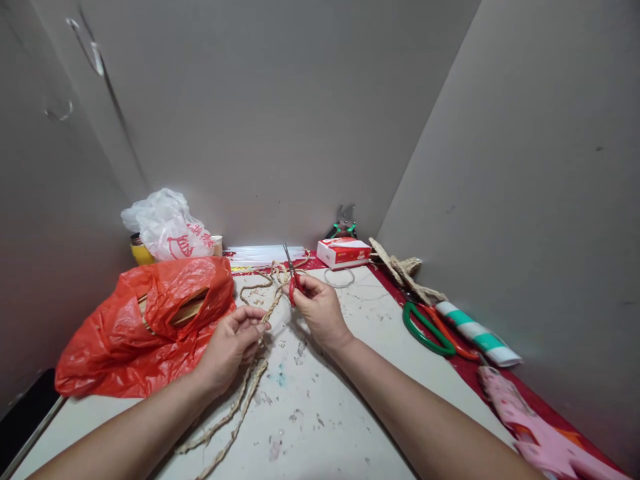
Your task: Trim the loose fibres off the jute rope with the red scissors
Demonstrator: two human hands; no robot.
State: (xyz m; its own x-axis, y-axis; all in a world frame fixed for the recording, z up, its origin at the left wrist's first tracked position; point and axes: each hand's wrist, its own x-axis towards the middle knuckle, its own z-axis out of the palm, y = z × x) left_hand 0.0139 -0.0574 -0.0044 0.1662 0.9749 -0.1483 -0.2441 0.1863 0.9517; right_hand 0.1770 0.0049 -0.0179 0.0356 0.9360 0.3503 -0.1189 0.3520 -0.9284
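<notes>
My left hand (pixel 235 343) pinches a braided straw cord (pixel 274 303) between thumb and fingers. Two loose ends of the cord trail down from that hand over the table towards me, while the rest runs up and curls on the far part of the table. In my right hand (pixel 317 307) is a pair of small scissors with red handles (pixel 294 283). Their thin dark blades point up and away, close beside the cord. Whether the blades touch the cord, I cannot tell. Part of the cord is hidden behind my fingers.
At the left lies a red plastic bag (pixel 120 320), with a white plastic bag (pixel 165 223) behind it. A tissue box (pixel 344 253) and green-handled pliers (pixel 344 223) stand at the back. Along the right edge are green-handled shears (pixel 425 337), a striped roll (pixel 477 333) and a pink glue gun (pixel 530 420).
</notes>
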